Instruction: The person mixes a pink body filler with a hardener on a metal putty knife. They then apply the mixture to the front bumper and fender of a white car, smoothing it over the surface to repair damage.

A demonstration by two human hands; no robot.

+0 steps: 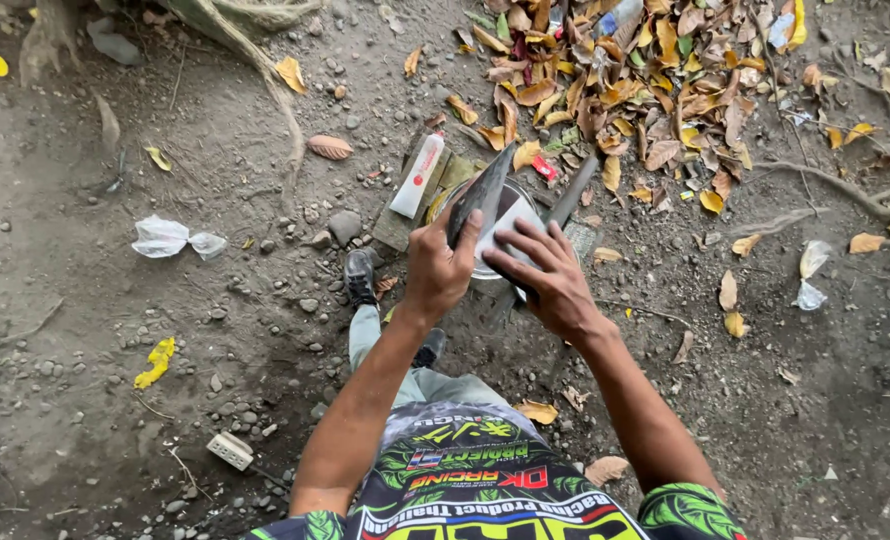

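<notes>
Gripping dark blade (482, 192) | left hand (437, 268) | right hand (545, 280) on bowl (513, 215), seemingly

The person wears a black jersey (475, 490) crowded with green, yellow and white racing graphics, its sleeves short. Below it show pale grey-green trousers (415, 375) and a dark lace-up shoe (359, 277). Both forearms are bare.

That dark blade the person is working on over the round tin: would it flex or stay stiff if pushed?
The blade probably stays stiff: it looks like thick dark metal and holds straight under the left hand. It is likely heavy for its size. Propped tilted on the tin, it might slip if released.
</notes>
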